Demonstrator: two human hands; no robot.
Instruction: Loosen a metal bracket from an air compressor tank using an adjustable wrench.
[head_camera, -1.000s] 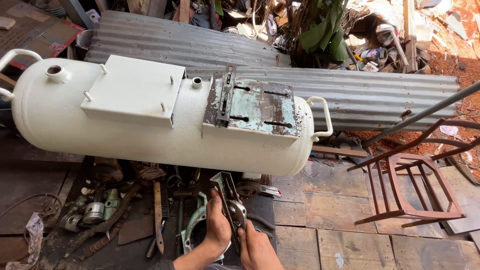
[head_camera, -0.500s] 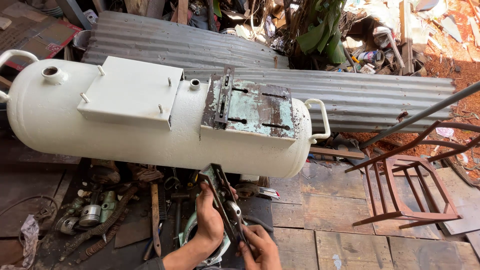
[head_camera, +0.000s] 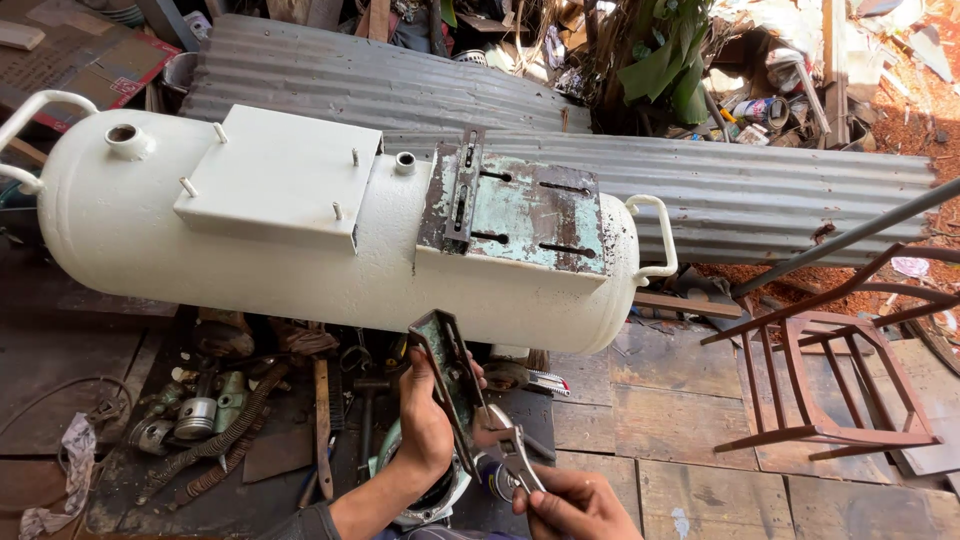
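Note:
My left hand grips a rusty slotted metal bracket with flaking green paint and holds it tilted, its top end toward the tank. My right hand holds pliers whose jaws meet the bracket's lower part. Just beyond lies a large white cylindrical tank on its side. It carries a white flat plate and a worn green slotted plate, on which stands a similar bracket.
Tools, pistons and a spring lie on the dark floor at the left. A rusty metal chair frame stands at the right on wooden planks. Corrugated metal sheets lie behind the tank, with scrap and plants beyond.
Both hands have moved slightly right with the bracket. My left hand has raised it and it now stands more upright, while the pliers stay at its lower part.

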